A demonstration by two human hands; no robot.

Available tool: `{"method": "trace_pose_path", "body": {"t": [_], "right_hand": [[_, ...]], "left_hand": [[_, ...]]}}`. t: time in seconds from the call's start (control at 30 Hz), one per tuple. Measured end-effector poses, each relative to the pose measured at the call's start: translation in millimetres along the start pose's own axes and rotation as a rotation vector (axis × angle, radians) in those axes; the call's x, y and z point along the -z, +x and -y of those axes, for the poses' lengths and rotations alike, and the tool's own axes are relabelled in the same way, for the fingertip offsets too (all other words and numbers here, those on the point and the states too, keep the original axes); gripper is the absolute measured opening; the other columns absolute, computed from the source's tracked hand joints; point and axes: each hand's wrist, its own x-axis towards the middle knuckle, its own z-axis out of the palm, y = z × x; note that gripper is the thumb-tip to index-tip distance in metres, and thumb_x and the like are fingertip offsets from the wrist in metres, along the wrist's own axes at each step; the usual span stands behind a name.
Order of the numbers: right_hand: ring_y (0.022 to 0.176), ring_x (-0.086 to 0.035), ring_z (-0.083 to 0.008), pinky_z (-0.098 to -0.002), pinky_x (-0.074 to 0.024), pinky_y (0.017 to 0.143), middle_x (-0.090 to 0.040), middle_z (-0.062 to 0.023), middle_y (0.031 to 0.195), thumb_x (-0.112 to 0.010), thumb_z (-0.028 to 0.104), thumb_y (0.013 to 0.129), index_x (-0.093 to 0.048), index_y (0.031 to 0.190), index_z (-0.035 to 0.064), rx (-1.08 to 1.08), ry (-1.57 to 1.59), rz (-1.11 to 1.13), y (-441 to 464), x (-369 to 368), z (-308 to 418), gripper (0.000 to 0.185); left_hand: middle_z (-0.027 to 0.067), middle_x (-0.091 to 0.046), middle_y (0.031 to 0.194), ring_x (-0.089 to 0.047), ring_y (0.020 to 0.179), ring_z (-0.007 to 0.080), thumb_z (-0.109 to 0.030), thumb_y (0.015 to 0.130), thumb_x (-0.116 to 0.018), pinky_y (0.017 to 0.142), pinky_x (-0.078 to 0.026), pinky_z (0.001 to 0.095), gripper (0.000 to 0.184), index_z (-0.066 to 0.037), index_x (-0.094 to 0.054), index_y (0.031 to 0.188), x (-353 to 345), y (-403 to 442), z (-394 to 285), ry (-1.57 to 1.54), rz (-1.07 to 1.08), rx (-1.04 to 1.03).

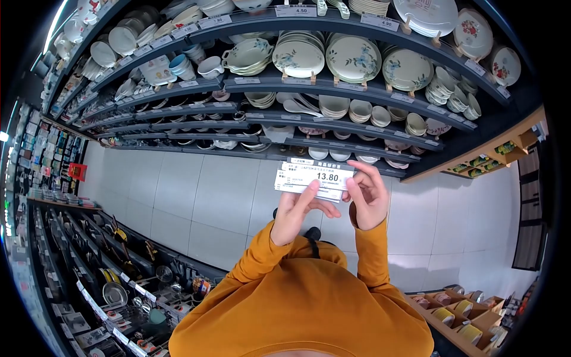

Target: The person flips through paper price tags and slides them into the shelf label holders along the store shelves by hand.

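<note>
White rectangular paper price cards: a layered stack is being held up in front of the body, over the pale grey tiled floor, with 13.80 being displayed on the top card.
Bare left hand: a pinching grip is being applied at the stack's lower left, the thumb being pressed on its front.
Bare right hand: the stack's right edge is being pinched between thumb and fingers.
Long mustard-orange sleeves: both forearms are being covered.
Dark grey shelves: round white plates with blue flowers are being displayed upright ahead.
Dark lower-left rack: kitchen utensils are being stored.
</note>
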Motion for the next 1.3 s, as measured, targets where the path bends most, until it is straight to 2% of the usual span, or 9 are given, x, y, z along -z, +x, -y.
{"method": "trace_pose_path", "body": {"t": [0.5,0.6,1.3], "right_hand": [[0.070,-0.056,-0.0071,-0.0210,-0.0458,0.063,-0.058,-0.0020,0.076,-0.057,0.002,0.091,-0.052,0.122,-0.0023,0.021,0.019,-0.024,0.2,6.6,-8.2,0.032],[0.069,-0.055,-0.0071,-0.0209,-0.0458,0.063,-0.058,-0.0019,0.076,-0.057,0.002,0.091,-0.052,0.123,-0.0023,0.017,0.025,-0.023,1.7,5.3,-10.3,0.032],[0.069,-0.056,-0.0071,-0.0210,-0.0463,0.064,-0.059,-0.0027,0.076,-0.057,0.001,0.091,-0.052,0.122,-0.0023,0.005,-0.017,-0.013,11.3,-2.1,-18.0,0.032]], "left_hand": [[0.0165,-0.064,0.091,-0.065,0.069,0.0242,-0.021,0.101,-0.040,0.062,-0.050,0.0318,0.030,0.005,-0.049,0.112,-2.8,5.3,4.4,0.012,-0.051,0.006],[0.0166,-0.064,0.091,-0.067,0.071,0.0237,-0.023,0.101,-0.041,0.063,-0.052,0.0305,0.034,0.008,-0.050,0.114,0.0,6.0,4.3,0.024,-0.043,-0.008],[0.0161,-0.064,0.094,-0.067,0.073,0.0242,-0.022,0.101,-0.041,0.064,-0.051,0.0307,0.034,0.008,-0.051,0.114,14.8,11.7,1.1,-0.007,-0.037,0.005]]}}
